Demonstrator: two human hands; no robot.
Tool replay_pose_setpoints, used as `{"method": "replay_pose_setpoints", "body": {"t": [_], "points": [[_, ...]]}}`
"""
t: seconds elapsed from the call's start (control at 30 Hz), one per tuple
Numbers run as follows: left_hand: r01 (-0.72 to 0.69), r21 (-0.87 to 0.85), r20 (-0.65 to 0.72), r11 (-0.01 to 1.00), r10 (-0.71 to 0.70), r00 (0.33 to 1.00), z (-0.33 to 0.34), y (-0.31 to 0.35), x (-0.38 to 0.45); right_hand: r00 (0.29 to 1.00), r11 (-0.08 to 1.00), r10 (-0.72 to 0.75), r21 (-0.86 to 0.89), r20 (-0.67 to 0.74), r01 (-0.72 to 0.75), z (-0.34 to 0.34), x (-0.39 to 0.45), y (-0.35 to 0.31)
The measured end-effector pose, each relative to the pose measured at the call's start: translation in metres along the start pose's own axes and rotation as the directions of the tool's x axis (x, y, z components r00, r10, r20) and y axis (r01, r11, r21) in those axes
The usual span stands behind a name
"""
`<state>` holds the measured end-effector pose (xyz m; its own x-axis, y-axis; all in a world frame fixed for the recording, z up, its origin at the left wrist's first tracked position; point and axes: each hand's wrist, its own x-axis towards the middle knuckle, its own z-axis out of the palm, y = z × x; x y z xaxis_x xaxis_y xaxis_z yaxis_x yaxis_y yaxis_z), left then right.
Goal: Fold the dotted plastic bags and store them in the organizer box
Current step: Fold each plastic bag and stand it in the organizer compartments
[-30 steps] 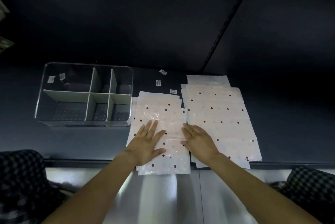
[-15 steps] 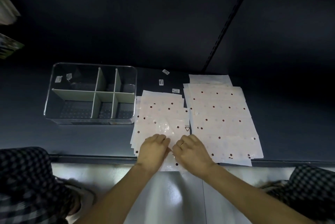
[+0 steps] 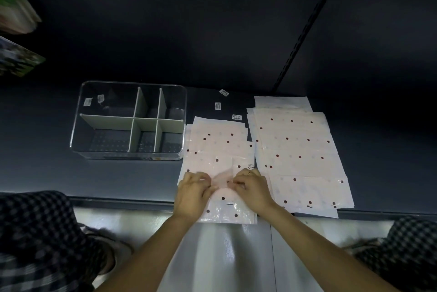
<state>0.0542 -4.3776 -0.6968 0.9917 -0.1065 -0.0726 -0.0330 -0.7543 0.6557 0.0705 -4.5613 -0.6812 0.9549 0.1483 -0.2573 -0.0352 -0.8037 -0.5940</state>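
Folding step: my left hand (image 3: 192, 193) and right hand (image 3: 254, 190) pinch the top dotted bag (image 3: 218, 161) between them. Next: crease flat, carry to organizer box (image 3: 128, 120) up-left.

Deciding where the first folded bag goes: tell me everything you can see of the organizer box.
The organizer box is clear plastic with rounded corners, standing upright on the dark shelf left of the dotted bags. Pale dividers split it into six compartments. No bags are inside; two small stickers cling to its far-left wall. Neither hand touches it.
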Motion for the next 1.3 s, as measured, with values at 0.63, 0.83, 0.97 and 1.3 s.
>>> {"method": "replay_pose_setpoints", "body": {"t": [0.63, 0.83, 0.97, 1.3], "points": [[0.335, 0.23, -0.015, 0.914, -0.341, 0.94, 0.007, 0.02, 0.033, 0.891, 0.921, 0.376, -0.008, -0.253, -0.391, 0.029, 0.001, -0.029], [0.28, 0.14, -0.101, 0.95, -0.268, 0.958, 0.01, 0.017, 0.026, 0.944, 0.97, -0.218, -0.165, -0.246, 0.181, 0.012, 0.005, -0.029], [0.214, 0.202, -0.055, 0.956, -0.207, 0.977, 0.007, 0.014, 0.026, 0.926, 0.843, -0.32, -0.385, 0.199, 0.374, 0.009, 0.018, -0.016], [0.178, 0.193, 0.047, 0.965, -0.191, 0.981, 0.0, 0.006, 0.024, 0.902, 0.785, -0.234, -0.477, 0.363, 0.396, -0.025, 0.065, -0.037]]}}
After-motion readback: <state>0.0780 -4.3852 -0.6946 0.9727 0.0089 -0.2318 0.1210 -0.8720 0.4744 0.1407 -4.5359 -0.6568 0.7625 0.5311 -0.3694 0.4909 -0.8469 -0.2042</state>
